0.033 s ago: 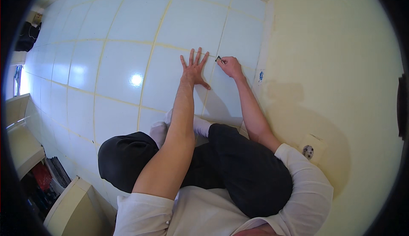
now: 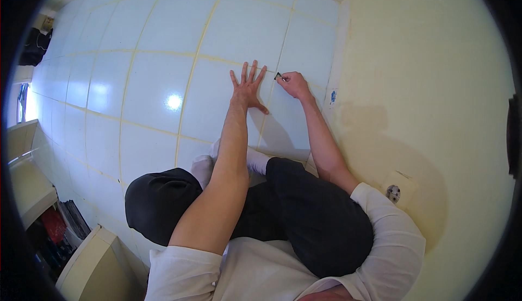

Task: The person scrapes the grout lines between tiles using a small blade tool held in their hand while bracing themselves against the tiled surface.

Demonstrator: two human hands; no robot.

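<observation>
My left hand (image 2: 248, 89) lies flat on the pale blue tiled floor (image 2: 223, 105), its fingers and thumb spread wide and nothing in it. Just to its right, my right hand (image 2: 294, 85) pinches a small dark flat tool (image 2: 278, 76). The tool's exact kind is too small to make out; its dark tip touches the floor at a grout line (image 2: 273, 71), close to where two lines cross. Yellowish grout runs between the other tiles, while the lines beside my hands look thinner and darker in parts.
A cream wall (image 2: 424, 73) rises on the right, with a power socket (image 2: 393, 193) low on it. My bent legs in black trousers (image 2: 321, 219) are close below my arms. At the lower left stands a cream cabinet (image 2: 89, 263) beside shelves with dark items. A black bag-like thing (image 2: 36, 45) sits far left.
The small tool in my right hand has shifted very slightly left and down. My left hand stays in place.
</observation>
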